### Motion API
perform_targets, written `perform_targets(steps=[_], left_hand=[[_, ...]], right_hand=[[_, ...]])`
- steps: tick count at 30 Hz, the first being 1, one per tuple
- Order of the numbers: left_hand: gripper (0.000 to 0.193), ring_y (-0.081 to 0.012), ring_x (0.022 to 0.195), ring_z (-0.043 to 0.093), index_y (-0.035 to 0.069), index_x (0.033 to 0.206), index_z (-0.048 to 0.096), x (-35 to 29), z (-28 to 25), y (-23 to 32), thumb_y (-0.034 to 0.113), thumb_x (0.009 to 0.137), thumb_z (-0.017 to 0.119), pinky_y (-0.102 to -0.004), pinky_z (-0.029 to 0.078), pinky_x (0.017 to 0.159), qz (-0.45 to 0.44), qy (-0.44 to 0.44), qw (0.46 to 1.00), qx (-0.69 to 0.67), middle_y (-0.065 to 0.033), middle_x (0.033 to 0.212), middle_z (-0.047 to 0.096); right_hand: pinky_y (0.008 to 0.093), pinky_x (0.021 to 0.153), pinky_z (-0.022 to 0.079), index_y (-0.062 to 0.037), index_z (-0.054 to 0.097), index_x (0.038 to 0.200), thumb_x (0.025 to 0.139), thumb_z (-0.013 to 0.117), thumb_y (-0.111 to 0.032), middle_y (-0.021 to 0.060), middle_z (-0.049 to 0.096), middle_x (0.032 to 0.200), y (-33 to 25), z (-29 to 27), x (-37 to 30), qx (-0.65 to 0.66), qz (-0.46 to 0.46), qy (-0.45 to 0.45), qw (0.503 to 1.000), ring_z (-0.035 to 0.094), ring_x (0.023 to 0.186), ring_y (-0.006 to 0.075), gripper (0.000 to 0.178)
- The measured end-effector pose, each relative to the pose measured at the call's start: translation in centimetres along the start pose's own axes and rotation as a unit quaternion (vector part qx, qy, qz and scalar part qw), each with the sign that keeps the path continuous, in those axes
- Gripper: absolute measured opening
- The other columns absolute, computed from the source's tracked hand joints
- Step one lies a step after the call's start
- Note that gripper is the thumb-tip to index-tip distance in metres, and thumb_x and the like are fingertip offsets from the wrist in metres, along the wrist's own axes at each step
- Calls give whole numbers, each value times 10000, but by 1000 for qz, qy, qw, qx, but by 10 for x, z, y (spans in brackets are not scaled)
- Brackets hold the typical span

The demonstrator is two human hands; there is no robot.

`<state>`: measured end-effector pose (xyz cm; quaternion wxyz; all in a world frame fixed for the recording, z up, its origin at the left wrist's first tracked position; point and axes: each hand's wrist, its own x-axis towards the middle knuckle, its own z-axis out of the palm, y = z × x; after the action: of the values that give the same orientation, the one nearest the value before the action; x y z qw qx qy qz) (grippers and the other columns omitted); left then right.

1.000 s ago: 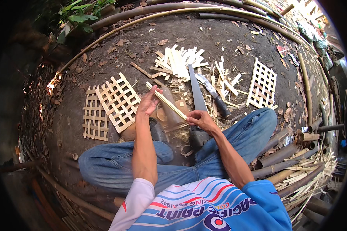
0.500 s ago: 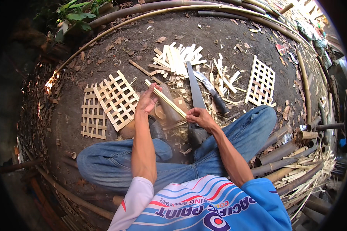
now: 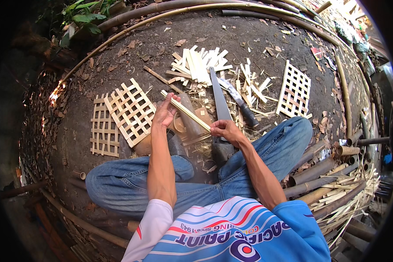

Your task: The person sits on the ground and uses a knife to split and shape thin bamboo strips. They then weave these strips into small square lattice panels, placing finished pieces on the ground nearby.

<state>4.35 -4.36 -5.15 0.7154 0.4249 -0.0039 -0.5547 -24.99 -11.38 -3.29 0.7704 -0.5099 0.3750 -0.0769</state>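
Observation:
A small bundle of pale bamboo strips slants between my hands above the ground. My left hand is closed around its upper left end, thumb along the strips. At the lower right end, my right hand pinches the bundle between thumb and fingers. Beneath the strips is a brownish, rounded block-like thing, partly hidden. A hand saw lies just beyond my right hand, blade pointing away. To its right rests a large knife with a dark handle.
Two woven bamboo lattices overlap at left; another lattice lies at right. Cut bamboo slats are piled ahead, with loose offcuts beside them. Bamboo poles and thin strips lie at lower right.
The whole view has shifted slightly. My hands keep nearly the same hold on the strips, with little visible movement.

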Motion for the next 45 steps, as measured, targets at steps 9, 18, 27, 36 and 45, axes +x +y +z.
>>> perform_targets(steps=[9, 18, 27, 36, 45], left_hand=[[357, -227, 1049, 656, 61, 1129, 627, 0, 0, -2, 287, 879, 745, -371, 524, 977, 1, 26, 1000, 1, -55, 1030, 663], [382, -233, 1061, 649, 46, 1133, 623, 3, -6, -5, 273, 860, 763, -367, 512, 1027, -6, 60, 997, -42, -68, 1049, 652], [381, -249, 1082, 638, 32, 1132, 622, 2, -11, -10, 235, 848, 774, -361, 499, 1056, -18, 73, 995, -63, -85, 1080, 637], [341, -227, 1023, 660, 49, 1087, 638, 0, -3, -11, 252, 848, 772, -352, 523, 989, -15, 75, 996, -48, -65, 1019, 655], [346, -242, 1028, 660, 33, 1106, 640, 2, -7, -11, 236, 855, 763, -367, 529, 993, -14, 79, 995, -60, -73, 1034, 656]], right_hand=[[253, 791, 541, 38, 666, 1053, 918, 699, -100, 74, 691, 929, -3, -1, -1, -16, 18, 1, 1000, 658, 857, 133, 196], [247, 823, 559, 44, 660, 1078, 953, 670, -184, 89, 680, 986, 3, -7, 1, 69, 3, 9, 998, 672, 897, 142, 260], [252, 843, 559, 51, 653, 1078, 936, 696, -179, 102, 678, 993, -11, 0, -5, 32, 6, 13, 999, 664, 894, 135, 274], [264, 829, 583, 73, 611, 1091, 927, 682, -86, 145, 686, 987, -3, -4, -2, 58, 20, 13, 998, 694, 914, 196, 239], [264, 826, 585, 79, 606, 1090, 926, 672, -55, 155, 690, 979, -5, -3, -2, 57, 23, 12, 998, 697, 918, 203, 222]])
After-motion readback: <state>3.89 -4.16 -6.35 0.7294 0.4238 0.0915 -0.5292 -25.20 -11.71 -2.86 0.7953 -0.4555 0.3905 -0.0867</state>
